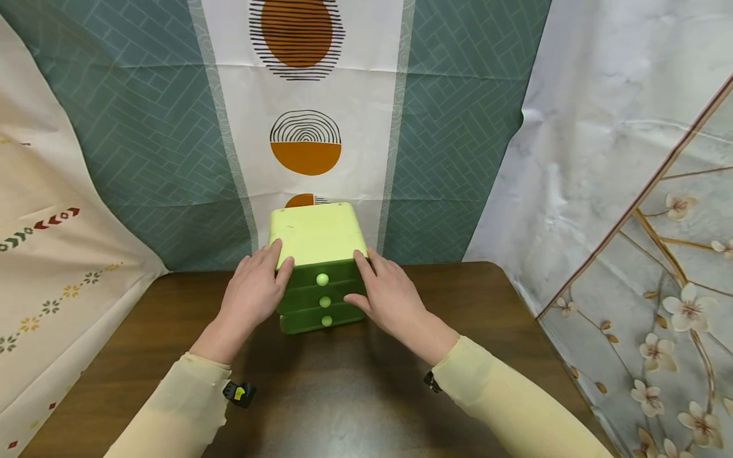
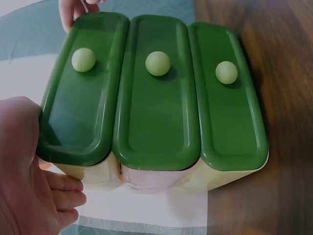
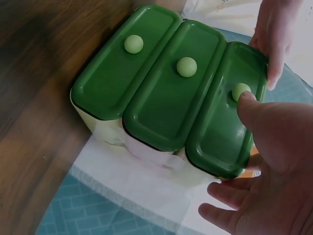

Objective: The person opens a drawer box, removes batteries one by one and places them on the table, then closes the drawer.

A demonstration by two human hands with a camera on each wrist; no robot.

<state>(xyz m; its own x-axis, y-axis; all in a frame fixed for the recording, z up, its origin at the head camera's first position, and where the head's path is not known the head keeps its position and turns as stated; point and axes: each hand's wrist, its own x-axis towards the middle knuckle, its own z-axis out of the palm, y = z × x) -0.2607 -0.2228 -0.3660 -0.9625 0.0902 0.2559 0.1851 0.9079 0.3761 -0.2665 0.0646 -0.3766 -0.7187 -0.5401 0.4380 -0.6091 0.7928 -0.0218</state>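
At the left, the left hand (image 1: 250, 286) lies along the upper side of a small drawer cabinet (image 1: 318, 245), fingers nearly straight and parted, thumb by the front corner; it touches rather than grips, probably to keep that side from sliding. The cabinet stands upright on the desk (image 1: 321, 394), towards its far edge and between both hands, its three green drawer fronts (image 1: 306, 300) facing the person, which puts their round knobs (image 1: 324, 302) within easy reach. On the other side, the right hand (image 1: 395, 296) has its fingers loosely extended along the upper edge, thumb in front of the drawers; whether the thumb touches a front I cannot tell. Set opposite each other, the hands seem placed to steady the cabinet evenly.
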